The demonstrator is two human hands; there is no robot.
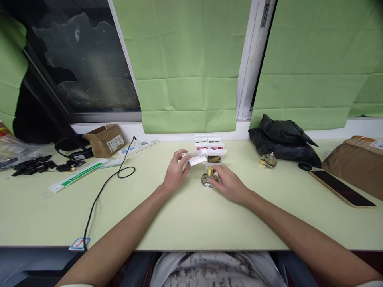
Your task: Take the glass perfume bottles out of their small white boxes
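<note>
My left hand (176, 171) pinches a small white carton (197, 158), which is tilted in front of the other cartons. With my right hand (229, 182) I grip a round glass perfume bottle (205, 180) with a gold cap (210, 171); it is upright at the tabletop, and my fingers hide its right side. Just behind the bottle stands a white carton with a dark, gold-marked panel (214, 159), its top flaps apart. Several more small white cartons (208, 141) with dark and pink panels stand behind that one.
A second glass bottle (269, 161) is by black plastic bags (283, 141) at the right. Farther right are a phone (342, 188) and a brown parcel (356, 163). On the left, a black cable (101, 195) crosses the table (191, 223) near a brown box (104, 140).
</note>
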